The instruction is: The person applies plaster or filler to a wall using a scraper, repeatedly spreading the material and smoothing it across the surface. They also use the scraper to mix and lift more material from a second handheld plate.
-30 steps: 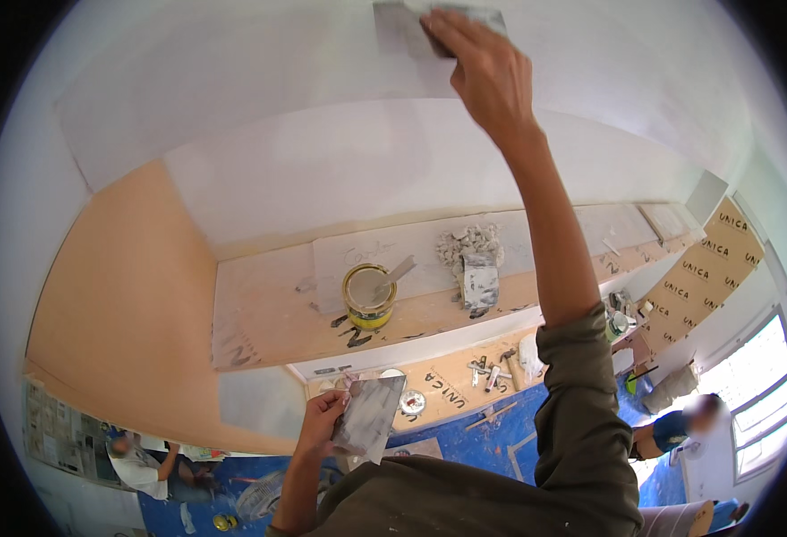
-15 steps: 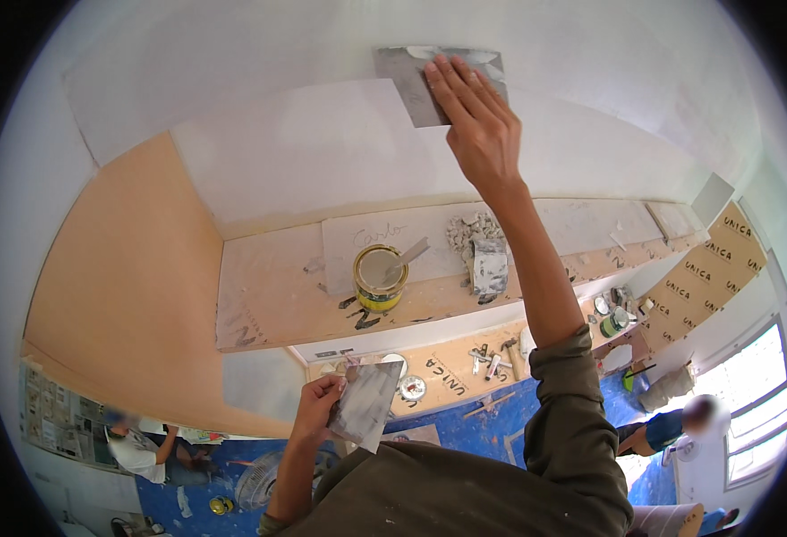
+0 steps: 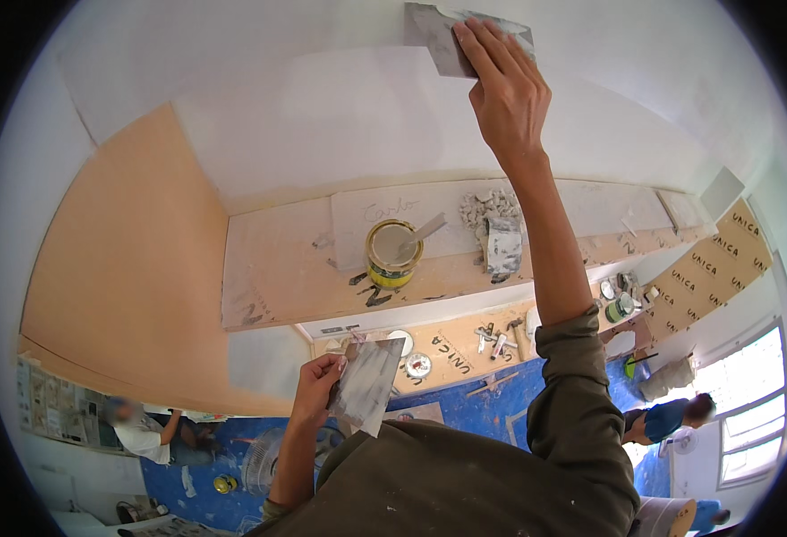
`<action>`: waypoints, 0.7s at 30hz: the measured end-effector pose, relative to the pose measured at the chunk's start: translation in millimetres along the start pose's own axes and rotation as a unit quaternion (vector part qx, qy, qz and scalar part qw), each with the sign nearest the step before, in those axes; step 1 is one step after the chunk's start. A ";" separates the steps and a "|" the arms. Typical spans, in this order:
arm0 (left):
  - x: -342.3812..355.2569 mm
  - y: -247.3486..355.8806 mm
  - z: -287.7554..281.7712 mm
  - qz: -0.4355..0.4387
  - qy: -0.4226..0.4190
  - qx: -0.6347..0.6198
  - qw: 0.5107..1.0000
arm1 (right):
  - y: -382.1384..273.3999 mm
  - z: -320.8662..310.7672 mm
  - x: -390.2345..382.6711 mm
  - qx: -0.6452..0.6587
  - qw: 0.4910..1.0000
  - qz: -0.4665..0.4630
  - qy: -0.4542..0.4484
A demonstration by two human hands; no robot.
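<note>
My right hand (image 3: 511,98) is raised against the white wall (image 3: 340,116). Its fingers lie along a thin rectangular steel scraper (image 3: 427,34) with white filler on its upper edge, pressing it to the wall. Low in front of my body, my left hand (image 3: 315,394) pinches a second flat metal scraper (image 3: 366,380), smeared with whitish filler, by its left edge. Between the hands, on the wooden shelf (image 3: 277,268), stands an open yellow can (image 3: 393,255) of grey filler with a stirring stick (image 3: 429,225) in it.
A crumpled cloth (image 3: 484,208) and a filler-smeared block (image 3: 503,246) sit right of the can. A lower ledge holds a hammer (image 3: 520,338), tins and tools. Below, a fan (image 3: 262,461) stands on blue floor covering (image 3: 456,407). One person (image 3: 147,434) sits left; another (image 3: 666,419) is right.
My right hand and its scraper have moved up and slightly right along the wall. The view has shifted a little; my left hand keeps its hold on the other scraper.
</note>
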State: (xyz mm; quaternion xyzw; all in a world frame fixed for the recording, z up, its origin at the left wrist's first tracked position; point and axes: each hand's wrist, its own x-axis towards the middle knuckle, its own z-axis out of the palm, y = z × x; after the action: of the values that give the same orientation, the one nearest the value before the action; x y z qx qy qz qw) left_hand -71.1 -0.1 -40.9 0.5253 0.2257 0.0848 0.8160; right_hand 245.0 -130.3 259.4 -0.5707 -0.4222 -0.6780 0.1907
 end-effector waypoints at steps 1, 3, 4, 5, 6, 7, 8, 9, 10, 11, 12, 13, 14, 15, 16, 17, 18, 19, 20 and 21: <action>0.0 0.9 1.3 0.000 0.003 -0.002 1.000 | 3.0 2.0 -3.8 -0.003 1.000 -0.002 -0.004; -1.9 3.6 5.3 0.000 0.001 0.011 1.000 | 7.1 4.2 -20.4 -0.007 1.000 -0.004 -0.013; -3.1 4.6 5.8 -0.002 0.000 0.018 1.000 | 2.8 4.5 -29.2 0.008 0.999 0.000 -0.045; -2.3 6.3 5.5 -0.002 -0.003 0.016 1.000 | -3.3 2.6 -38.3 0.022 0.997 0.005 -0.077; -1.3 9.3 6.8 -0.003 -0.011 0.017 1.000 | -7.7 -4.1 -45.7 0.031 0.994 0.009 -0.109; -3.5 9.5 6.4 -0.005 -0.017 0.018 1.000 | -13.7 -5.0 -58.6 0.035 0.994 0.017 -0.098; -8.2 6.5 3.2 -0.017 -0.010 0.019 1.000 | -20.8 -4.4 -73.1 0.039 0.995 0.026 -0.087; -7.1 4.8 0.4 -0.018 -0.001 0.016 1.000 | -25.6 -2.4 -73.5 0.046 0.996 0.027 -0.068; -6.5 4.5 -0.6 -0.019 0.007 0.013 1.000 | -29.5 -6.5 -74.2 0.038 0.997 0.037 -0.062; -6.4 4.9 0.9 -0.017 0.007 0.007 1.000 | -28.4 -2.3 -67.3 0.037 0.998 0.026 -0.036; -6.3 6.3 2.7 -0.018 -0.001 0.004 1.000 | -25.6 0.3 -60.7 0.028 0.999 0.017 -0.013; -5.6 7.1 3.3 -0.020 -0.008 0.000 1.000 | -23.4 4.1 -56.4 0.020 1.000 0.007 0.010; -3.2 4.1 0.3 -0.019 -0.013 0.000 1.000 | -22.5 8.1 -55.3 0.010 1.000 0.003 0.021; -0.8 0.9 -2.8 -0.015 -0.014 0.000 1.000 | -21.7 14.8 -53.0 0.003 0.999 0.000 0.036; 0.2 -1.0 -4.8 -0.012 -0.015 -0.001 1.000 | -20.5 22.0 -51.1 -0.003 0.999 -0.004 0.050; -0.3 -2.0 -5.6 -0.012 -0.004 0.002 1.000 | -18.3 31.0 -50.9 -0.012 0.998 0.005 0.062; -2.9 0.2 -4.9 -0.009 0.009 0.004 1.000 | -17.5 42.6 -50.4 -0.019 0.997 0.014 0.077; -3.3 2.0 -5.5 -0.008 0.021 0.008 1.000 | -18.3 52.7 -52.7 -0.026 0.995 0.024 0.091; -3.0 2.9 -7.4 -0.005 0.026 0.012 1.000 | -22.0 62.2 -56.8 -0.026 0.995 0.035 0.093; -3.8 1.3 -9.3 -0.006 0.031 0.016 0.999 | -27.7 68.7 -62.6 -0.026 0.994 0.046 0.091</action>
State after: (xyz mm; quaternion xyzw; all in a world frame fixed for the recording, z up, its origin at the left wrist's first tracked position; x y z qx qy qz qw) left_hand -78.6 6.7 -41.9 0.5338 0.2552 0.0920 0.8009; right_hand 283.8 -74.1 190.6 -0.5303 -0.3586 -0.7286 0.2438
